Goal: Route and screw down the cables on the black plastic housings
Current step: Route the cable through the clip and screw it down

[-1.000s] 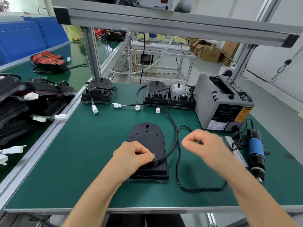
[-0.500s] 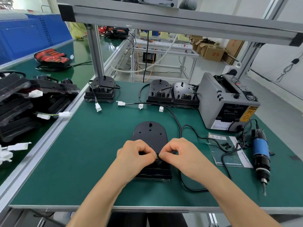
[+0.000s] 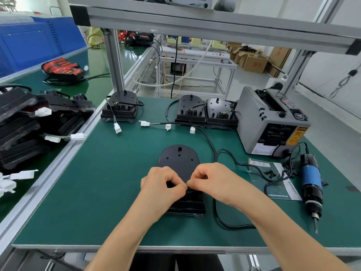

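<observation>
We see green bench mat (image 3: 97, 192), grey tape dispenser (image 3: 269, 122) back right. Black housing (image 3: 178, 163) flat at mat centre, black cable (image 3: 210, 141) looping along its right side. Left hand (image 3: 162, 184) and right hand (image 3: 213, 182) curled over housing's near half, fingertips meeting, pinching something small (can't tell what). Electric screwdriver (image 3: 310, 184) lying far right, untouched.
</observation>
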{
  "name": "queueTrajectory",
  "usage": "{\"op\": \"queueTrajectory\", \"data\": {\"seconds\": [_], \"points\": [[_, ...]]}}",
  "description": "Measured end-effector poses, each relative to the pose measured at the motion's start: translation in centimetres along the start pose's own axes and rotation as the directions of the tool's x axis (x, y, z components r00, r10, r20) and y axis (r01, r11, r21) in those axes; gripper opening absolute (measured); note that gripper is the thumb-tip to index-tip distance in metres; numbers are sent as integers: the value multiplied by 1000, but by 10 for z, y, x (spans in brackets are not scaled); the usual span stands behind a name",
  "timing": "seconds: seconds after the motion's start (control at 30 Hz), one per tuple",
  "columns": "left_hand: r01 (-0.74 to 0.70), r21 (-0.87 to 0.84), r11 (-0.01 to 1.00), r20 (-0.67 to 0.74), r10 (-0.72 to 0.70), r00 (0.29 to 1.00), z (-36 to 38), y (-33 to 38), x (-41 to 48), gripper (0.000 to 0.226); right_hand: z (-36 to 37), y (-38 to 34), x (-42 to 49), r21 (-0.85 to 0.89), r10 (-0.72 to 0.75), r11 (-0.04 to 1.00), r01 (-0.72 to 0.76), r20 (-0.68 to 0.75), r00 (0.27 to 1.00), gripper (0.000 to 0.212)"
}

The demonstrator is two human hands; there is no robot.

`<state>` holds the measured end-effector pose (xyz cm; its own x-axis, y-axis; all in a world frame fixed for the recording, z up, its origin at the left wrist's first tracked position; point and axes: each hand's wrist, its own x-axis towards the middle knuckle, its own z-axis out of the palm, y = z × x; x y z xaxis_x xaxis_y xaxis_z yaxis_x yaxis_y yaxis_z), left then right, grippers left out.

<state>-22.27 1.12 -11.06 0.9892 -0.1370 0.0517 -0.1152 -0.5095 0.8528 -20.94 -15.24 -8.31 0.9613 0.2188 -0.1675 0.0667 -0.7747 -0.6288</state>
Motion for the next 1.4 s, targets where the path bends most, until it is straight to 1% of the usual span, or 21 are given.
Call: {"op": "queueTrajectory", "data": {"seconds": [0.1, 0.17, 0.3, 0.37, 0.43, 0.5, 0.57, 0.6, 0.73, 0.8, 0.87, 0.97, 1.17, 1.27, 1.4], "points": [[2, -4, 1000, -5, -2, 1000, 1, 0, -1, 24, 1, 1, -1, 34, -25, 999, 25, 4, 1000, 10], [-19, -12, 1000, -6, 19, 1000, 1, -2, -1, 25, 3, 2, -3, 18, -59, 998, 60, -19, 998, 10], [-99, -45, 994, 20, 100, 995, -1, -8, -1, 23, 9, 4, -8, -131, -189, 976, 173, -118, 975, 8], [-136, -51, 989, 53, 139, 989, -4, -13, -1, 22, 12, 5, -9, -193, -249, 956, 220, -140, 958, 10], [-172, -68, 983, 77, 177, 981, -8, -18, -2, 23, 13, 6, -9, -207, -267, 950, 235, -142, 953, 10], [-228, -82, 970, 66, 233, 970, -10, -25, -6, 26, 12, 7, -8, -133, -225, 969, 208, -127, 966, 9], [-320, -51, 946, 41, 322, 946, -9, -31, -10, 23, 9, 7, -8, -15, -157, 988, 156, -81, 984, 13], [-362, -35, 932, 24, 363, 932, -7, -34, -12, 21, 7, 6, -8, 18, -136, 990, 137, -48, 990, 15], [-489, 5, 872, -66, 488, 870, 0, -41, -13, 15, 5, 7, -8, 6, -130, 992, 129, 43, 991, 19], [-536, 32, 844, -89, 536, 839, 2, -45, -13, 12, 6, 8, -8, -10, -131, 991, 132, 53, 990, 21], [-562, 59, 825, -94, 565, 819, 3, -47, -11, 16, 7, 9, -8, -24, -127, 991, 128, 40, 991, 22], [-563, 75, 823, -90, 568, 818, 3, -47, -10, 23, 10, 10, -7, -33, -115, 993, 116, 21, 993, 20], [-544, 46, 838, -74, 546, 834, 2, -46, -10, 21, 8, 7, -3, -21, -52, 998, 53, 62, 997, 16], [-534, 37, 845, -76, 535, 842, 1, -45, -10, 20, 1, 0, 2, -55, 11, 998, -4, 124, 992, 12], [-516, 37, 856, -79, 517, 852, 1, -47, -10, 18, -9, -11, 13, -126, 40, 992, -10, 238, 971, 14]]}}
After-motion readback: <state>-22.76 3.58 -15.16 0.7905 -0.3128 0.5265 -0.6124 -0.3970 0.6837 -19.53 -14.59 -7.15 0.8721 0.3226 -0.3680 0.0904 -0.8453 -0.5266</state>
